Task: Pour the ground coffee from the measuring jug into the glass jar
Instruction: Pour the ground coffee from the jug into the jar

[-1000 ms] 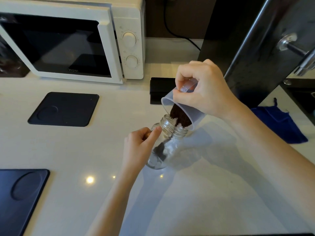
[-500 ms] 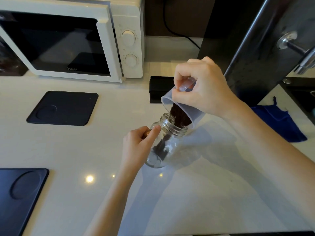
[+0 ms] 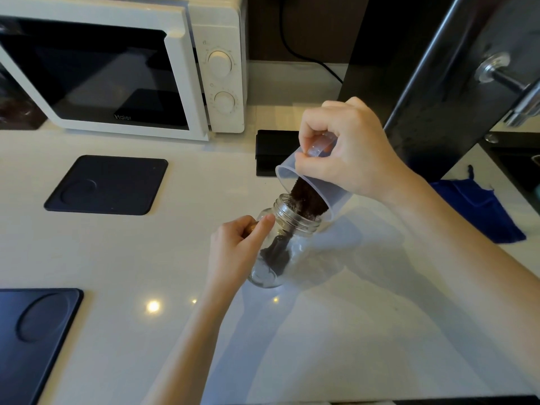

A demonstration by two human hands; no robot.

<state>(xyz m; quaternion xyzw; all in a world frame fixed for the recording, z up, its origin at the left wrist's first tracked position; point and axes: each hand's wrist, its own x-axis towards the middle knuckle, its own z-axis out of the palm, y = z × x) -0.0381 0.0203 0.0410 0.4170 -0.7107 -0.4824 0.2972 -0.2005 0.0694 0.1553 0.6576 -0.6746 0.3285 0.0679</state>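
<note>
Head view: my right hand (image 3: 350, 150) is gripping the tilted measuring jug (image 3: 314, 188) over the glass jar (image 3: 280, 247), which my left hand (image 3: 236, 252) is clasping; ground coffee (image 3: 306, 200) is piling deeper inside than a second ago, so pouring is progressing.

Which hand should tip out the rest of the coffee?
The right hand: it already grips the tilted measuring jug over the glass jar's mouth. The left hand is busy steadying the jar.
</note>
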